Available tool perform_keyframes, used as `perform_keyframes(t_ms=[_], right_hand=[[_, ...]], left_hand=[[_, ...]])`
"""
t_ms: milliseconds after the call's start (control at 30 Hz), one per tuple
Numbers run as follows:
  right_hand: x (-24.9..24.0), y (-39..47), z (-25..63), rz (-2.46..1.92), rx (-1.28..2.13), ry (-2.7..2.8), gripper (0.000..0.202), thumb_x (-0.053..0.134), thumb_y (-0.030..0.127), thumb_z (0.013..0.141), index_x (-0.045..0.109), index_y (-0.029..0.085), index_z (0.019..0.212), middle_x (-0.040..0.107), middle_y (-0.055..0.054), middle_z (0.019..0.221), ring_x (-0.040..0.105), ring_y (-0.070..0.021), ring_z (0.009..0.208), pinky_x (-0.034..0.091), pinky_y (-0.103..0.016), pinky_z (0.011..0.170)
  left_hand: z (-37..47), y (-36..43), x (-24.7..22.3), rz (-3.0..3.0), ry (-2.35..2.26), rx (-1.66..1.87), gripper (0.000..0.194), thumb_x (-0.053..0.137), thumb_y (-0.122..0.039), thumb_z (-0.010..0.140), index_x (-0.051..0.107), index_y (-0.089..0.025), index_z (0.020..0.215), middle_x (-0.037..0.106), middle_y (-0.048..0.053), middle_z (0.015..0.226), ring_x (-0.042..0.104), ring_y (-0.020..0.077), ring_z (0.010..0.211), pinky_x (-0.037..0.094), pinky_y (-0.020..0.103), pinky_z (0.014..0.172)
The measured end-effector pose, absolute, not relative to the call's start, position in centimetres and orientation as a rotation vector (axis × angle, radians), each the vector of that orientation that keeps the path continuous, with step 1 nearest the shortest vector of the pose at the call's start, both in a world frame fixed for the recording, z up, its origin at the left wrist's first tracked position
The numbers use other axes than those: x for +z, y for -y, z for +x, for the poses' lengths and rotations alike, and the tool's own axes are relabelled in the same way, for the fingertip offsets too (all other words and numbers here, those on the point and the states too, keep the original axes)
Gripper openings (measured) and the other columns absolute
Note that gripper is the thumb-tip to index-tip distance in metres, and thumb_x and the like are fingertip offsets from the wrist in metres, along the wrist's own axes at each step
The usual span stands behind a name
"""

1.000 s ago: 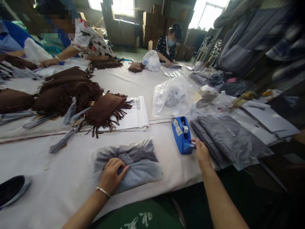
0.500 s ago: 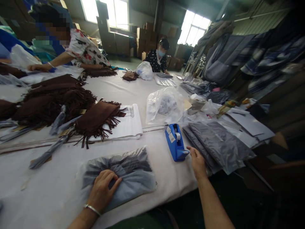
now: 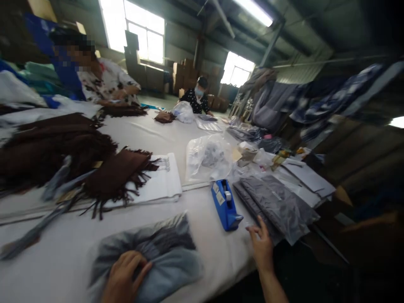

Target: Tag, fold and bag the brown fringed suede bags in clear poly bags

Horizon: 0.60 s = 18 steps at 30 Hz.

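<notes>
My left hand [image 3: 126,273] rests on a clear plastic bag [image 3: 176,256] with folded grey cloth inside, at the table's near edge. Its fingers are bent and lie against the bag, with the thumb apart. My right hand [image 3: 261,240] is raised just right of a blue tape dispenser [image 3: 226,208]. Its thumb and index finger come together at the tips, around something I cannot make out, while another finger points up. The dispenser holds a roll of clear tape and does not touch the hand.
Bagged grey cloth [image 3: 277,202] lies right of the dispenser. A crumpled clear bag [image 3: 208,158] sits behind it. Brown fringed scarves [image 3: 116,172] cover the left side. Two people [image 3: 105,82] are across the white table [image 3: 151,134].
The view has tilted up and shifted. My right hand has moved slightly away from the dispenser's tip, and its thumb and index finger are drawn together. My left hand stays on the bag.
</notes>
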State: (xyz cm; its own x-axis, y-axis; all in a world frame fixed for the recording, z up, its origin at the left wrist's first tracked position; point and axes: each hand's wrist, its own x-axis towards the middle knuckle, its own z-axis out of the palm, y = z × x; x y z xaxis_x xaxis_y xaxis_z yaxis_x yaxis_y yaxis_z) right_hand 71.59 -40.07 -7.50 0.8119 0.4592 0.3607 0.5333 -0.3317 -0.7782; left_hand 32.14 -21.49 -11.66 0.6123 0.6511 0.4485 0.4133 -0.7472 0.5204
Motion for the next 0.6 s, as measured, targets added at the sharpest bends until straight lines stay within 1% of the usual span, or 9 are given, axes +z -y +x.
perform_keyframes(t_ms=[33, 100, 200, 267, 333, 400, 467, 533, 600], right_hand=[[-6.8, 40.0, 71.0, -1.998, -0.032, 0.74, 0.062, 0.055, 0.04, 0.084, 0.032, 0.021, 0.139, 0.068, -0.002, 0.082, 0.064, -0.0231, 0.086, 0.045, -0.043, 0.09], [-5.0, 38.9, 69.1, -1.935, 0.104, 0.897, 0.065, 0.056, 0.039, 0.085, 0.027, 0.024, 0.141, 0.067, -0.001, 0.087, 0.062, -0.0223, 0.093, 0.04, -0.045, 0.097], [-2.2, 35.4, 64.1, -1.751, 0.398, 1.419, 0.058, 0.056, 0.035, 0.085, 0.034, 0.026, 0.138, 0.065, -0.003, 0.095, 0.058, -0.0211, 0.099, 0.04, -0.041, 0.098], [-0.6, 32.6, 60.0, -1.567, 0.607, 1.772, 0.06, 0.053, 0.03, 0.087, 0.027, 0.026, 0.142, 0.064, -0.001, 0.089, 0.058, -0.0189, 0.095, 0.041, -0.039, 0.098], [0.0, 29.7, 56.5, -1.43, 0.717, 2.114, 0.064, 0.053, 0.022, 0.086, 0.023, 0.027, 0.143, 0.063, 0.0, 0.087, 0.057, -0.0181, 0.092, 0.04, -0.037, 0.097], [-0.4, 27.2, 54.1, -1.442, 0.668, 2.398, 0.069, 0.057, 0.017, 0.082, 0.026, 0.027, 0.143, 0.062, -0.003, 0.089, 0.055, -0.02, 0.091, 0.04, -0.038, 0.094], [-1.3, 25.5, 52.9, -1.566, 0.518, 2.578, 0.074, 0.063, 0.016, 0.077, 0.029, 0.025, 0.142, 0.063, -0.006, 0.092, 0.055, -0.0229, 0.091, 0.041, -0.038, 0.09], [-2.3, 24.5, 52.5, -1.688, 0.376, 2.658, 0.077, 0.067, 0.02, 0.076, 0.028, 0.023, 0.142, 0.064, -0.008, 0.093, 0.055, -0.0246, 0.091, 0.04, -0.037, 0.088], [-2.7, 24.1, 52.9, -1.785, 0.27, 2.659, 0.08, 0.069, 0.025, 0.076, 0.025, 0.022, 0.143, 0.065, -0.008, 0.09, 0.055, -0.026, 0.092, 0.04, -0.037, 0.087]], left_hand=[[32.2, 22.2, -10.8, 2.423, -0.969, 0.882, 0.023, 0.054, -0.044, 0.085, 0.056, -0.023, 0.075, 0.061, 0.003, 0.079, 0.057, 0.0257, 0.081, 0.047, 0.039, 0.071], [32.4, 23.0, -9.6, 2.389, -1.04, 0.782, 0.022, 0.053, -0.039, 0.087, 0.057, -0.021, 0.074, 0.06, 0.004, 0.08, 0.056, 0.0246, 0.084, 0.045, 0.039, 0.074], [32.6, 23.2, -9.0, 2.352, -1.089, 0.713, 0.02, 0.055, -0.034, 0.088, 0.057, -0.02, 0.074, 0.059, 0.005, 0.081, 0.054, 0.0236, 0.087, 0.043, 0.04, 0.078], [32.5, 23.4, -8.8, 2.333, -1.104, 0.696, 0.017, 0.057, -0.032, 0.087, 0.057, -0.019, 0.075, 0.059, 0.005, 0.082, 0.053, 0.0234, 0.088, 0.041, 0.04, 0.079], [32.4, 23.6, -8.8, 2.328, -1.111, 0.685, 0.016, 0.059, -0.03, 0.086, 0.057, -0.019, 0.076, 0.058, 0.005, 0.082, 0.052, 0.0231, 0.088, 0.04, 0.04, 0.079], [32.3, 23.8, -8.7, 2.338, -1.113, 0.669, 0.014, 0.06, -0.029, 0.086, 0.057, -0.019, 0.077, 0.058, 0.004, 0.082, 0.051, 0.0231, 0.089, 0.04, 0.04, 0.08], [32.3, 23.9, -8.8, 2.358, -1.121, 0.652, 0.012, 0.06, -0.028, 0.085, 0.057, -0.019, 0.078, 0.057, 0.004, 0.083, 0.051, 0.0232, 0.09, 0.039, 0.04, 0.081], [32.4, 24.0, -8.9, 2.378, -1.135, 0.638, 0.011, 0.061, -0.027, 0.084, 0.056, -0.019, 0.078, 0.057, 0.004, 0.084, 0.05, 0.0232, 0.091, 0.038, 0.04, 0.081], [32.5, 24.1, -9.0, 2.394, -1.147, 0.627, 0.01, 0.06, -0.026, 0.084, 0.056, -0.019, 0.079, 0.057, 0.004, 0.085, 0.049, 0.0232, 0.092, 0.038, 0.04, 0.083]])
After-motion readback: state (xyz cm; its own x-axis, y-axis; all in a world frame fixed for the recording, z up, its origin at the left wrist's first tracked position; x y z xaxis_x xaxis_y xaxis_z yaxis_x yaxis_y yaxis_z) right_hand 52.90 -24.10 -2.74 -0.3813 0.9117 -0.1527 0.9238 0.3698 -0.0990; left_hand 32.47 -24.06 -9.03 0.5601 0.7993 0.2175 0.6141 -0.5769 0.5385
